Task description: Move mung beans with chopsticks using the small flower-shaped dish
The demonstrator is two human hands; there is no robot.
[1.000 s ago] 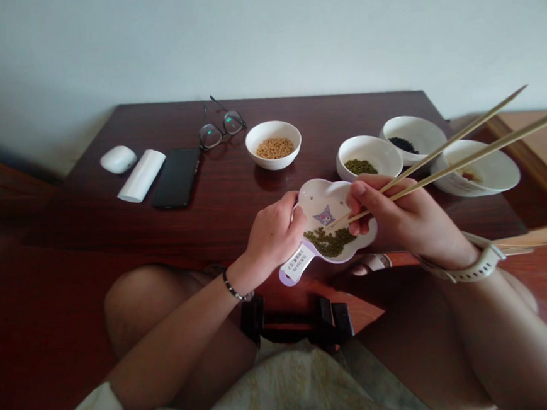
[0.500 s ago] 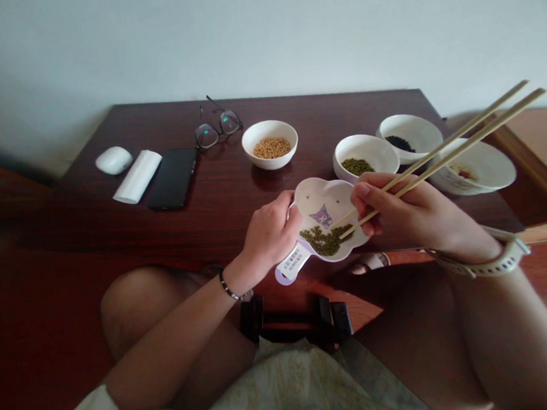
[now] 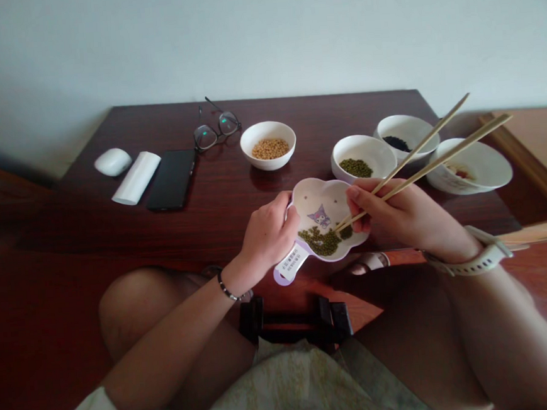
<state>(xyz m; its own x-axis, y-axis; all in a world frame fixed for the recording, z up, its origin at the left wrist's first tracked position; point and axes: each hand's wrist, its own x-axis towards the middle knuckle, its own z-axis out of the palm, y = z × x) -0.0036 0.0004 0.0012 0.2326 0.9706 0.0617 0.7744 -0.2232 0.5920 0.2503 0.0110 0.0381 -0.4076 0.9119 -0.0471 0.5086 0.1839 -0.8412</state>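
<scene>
My left hand (image 3: 270, 230) grips the left rim of a cloud-shaped dish (image 3: 322, 191), white inside with a cartoon figure and a short purple handle bearing a label. Green mung beans (image 3: 321, 241) lie in its lower part. In my right hand (image 3: 387, 208) is a pair of wooden chopsticks (image 3: 433, 157), their tips close together among the beans; whether a bean is pinched between them I cannot tell. Just behind the dish stands a white bowl (image 3: 383, 156) with more mung beans.
Farther right are a bowl (image 3: 419, 127) of black beans and a larger bowl (image 3: 491, 166) with some reddish and pale bits. A bowl (image 3: 267, 129) of yellow soybeans stands mid-table. Leftward lie glasses (image 3: 220, 132), a black phone (image 3: 172, 179), a white case (image 3: 136, 178) and a rounded white case (image 3: 112, 162).
The chopstick tips have come together and the rear ends have swung left and spread apart. My right hand has shifted slightly left. The left hand and dish are nearly still.
</scene>
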